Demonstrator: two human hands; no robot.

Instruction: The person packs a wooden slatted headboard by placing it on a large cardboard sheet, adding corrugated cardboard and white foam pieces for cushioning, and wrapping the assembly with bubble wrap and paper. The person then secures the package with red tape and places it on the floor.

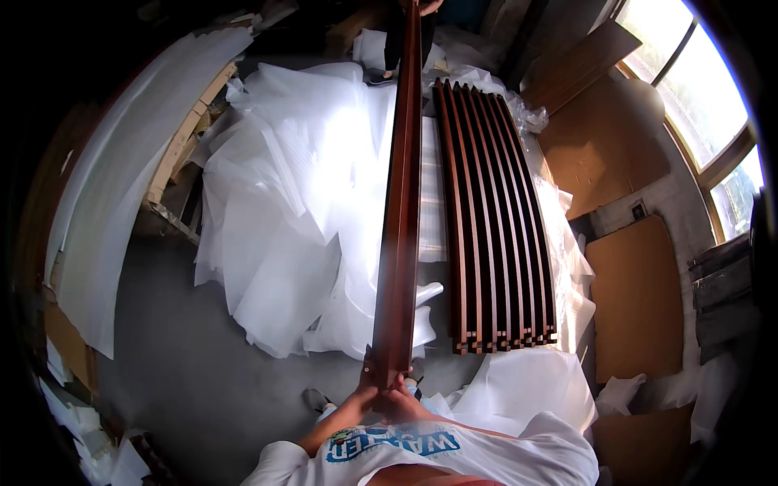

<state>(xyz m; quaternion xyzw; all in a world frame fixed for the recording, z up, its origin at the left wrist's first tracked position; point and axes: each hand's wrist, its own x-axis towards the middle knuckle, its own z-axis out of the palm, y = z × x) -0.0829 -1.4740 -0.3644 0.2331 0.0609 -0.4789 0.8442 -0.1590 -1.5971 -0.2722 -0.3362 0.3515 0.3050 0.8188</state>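
Our left hand (366,387) and right hand (399,397) sit close together at the bottom middle of the view, both closed around the near end of a long dark-brown wooden plank (401,202). The left hand grips it from the left side and the right from below and to the right; the two hands almost touch each other. The plank runs straight away from us, held up above the floor, and its far end reaches the top edge of the view, where another person's hand (429,6) shows at it; whether that hand grips the plank we cannot tell.

Just to the right of the plank, lower down, a stack of similar dark planks (494,219) lies on edge, side by side, their near ends lined up and showing pale notches. They rest on white foam wrapping sheets (284,202), which spread in a crumpled heap to the left of the held plank and under it. More white sheet (527,389) lies bunched near our right side.

The bare grey floor (186,373) shows at the lower left. Further left, a long bundle wrapped in white (121,186) leans along pale wooden slats (182,142). To the right, flat brown boards (636,300) lie on the floor, and a curved window (697,81) lets in bright light at the upper right.
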